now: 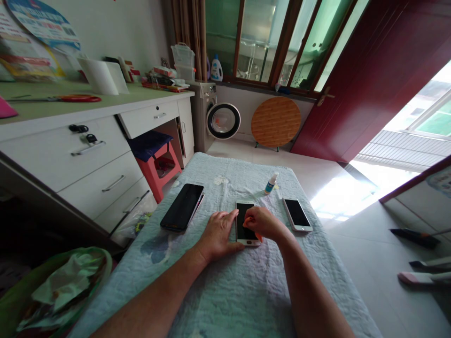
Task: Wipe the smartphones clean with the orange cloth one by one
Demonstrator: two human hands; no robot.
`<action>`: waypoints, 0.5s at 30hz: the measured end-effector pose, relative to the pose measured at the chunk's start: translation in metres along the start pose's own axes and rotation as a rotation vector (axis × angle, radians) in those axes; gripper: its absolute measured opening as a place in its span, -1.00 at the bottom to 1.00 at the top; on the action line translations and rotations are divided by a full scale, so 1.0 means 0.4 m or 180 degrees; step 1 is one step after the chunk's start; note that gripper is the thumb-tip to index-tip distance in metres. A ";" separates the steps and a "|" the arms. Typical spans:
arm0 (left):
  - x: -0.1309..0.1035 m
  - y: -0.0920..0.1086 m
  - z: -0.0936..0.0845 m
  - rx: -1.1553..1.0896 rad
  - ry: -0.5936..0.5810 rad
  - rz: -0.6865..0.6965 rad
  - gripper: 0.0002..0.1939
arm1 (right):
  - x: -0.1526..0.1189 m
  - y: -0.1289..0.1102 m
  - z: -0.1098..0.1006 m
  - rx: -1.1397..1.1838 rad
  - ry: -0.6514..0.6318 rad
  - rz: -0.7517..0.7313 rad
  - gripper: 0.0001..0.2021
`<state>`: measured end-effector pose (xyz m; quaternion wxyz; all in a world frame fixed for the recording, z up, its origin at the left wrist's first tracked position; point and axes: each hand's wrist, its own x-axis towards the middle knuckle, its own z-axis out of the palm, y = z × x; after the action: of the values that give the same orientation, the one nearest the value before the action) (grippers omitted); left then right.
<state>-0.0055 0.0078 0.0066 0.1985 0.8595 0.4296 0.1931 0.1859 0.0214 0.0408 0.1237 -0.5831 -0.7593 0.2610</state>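
Right hand [262,223] is bunched up, pinching a bit of orange cloth [259,237] right on the screen of the middle phone [242,226], so part of the display is covered. Left hand [217,234] is spread along that phone's left side, fingertips up near the top of the edge and thumb down by the bottom corner, not wrapped around it. The phone itself is lying flat, screen up, on a desk [225,305] with a pale blue-green quilted cover over it.

Couple more phones on there too: a bigger black phone [183,206] off to the left, and a white-framed phone [298,215] over to the right, near the right forearm, both face up with dark screens. Little spray bottle [271,183] is standing upright just past the middle phone, a touch to the right.

Further back you've got a washing machine [202,110] with its round door hanging open, plus a round wooden tabletop [276,121] leaning by the wall.
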 end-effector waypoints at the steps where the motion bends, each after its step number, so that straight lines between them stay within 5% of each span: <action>1: 0.000 -0.001 0.001 0.0003 0.0013 0.0005 -0.03 | 0.005 0.009 0.002 -0.0100 0.0205 0.0068 -0.89; 7: 0.000 -0.003 0.007 0.0038 0.0037 -0.0023 -0.03 | 0.033 0.028 0.030 -0.0530 0.1184 0.0367 -0.86; 15: -0.001 -0.004 0.010 -0.0241 0.0194 0.0084 -0.06 | 0.038 0.000 0.061 -0.0298 0.0986 -0.0194 -0.83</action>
<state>-0.0048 0.0078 0.0024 0.2152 0.8507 0.4165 0.2378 0.1695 0.0297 0.0185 0.2199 -0.5981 -0.7599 0.1285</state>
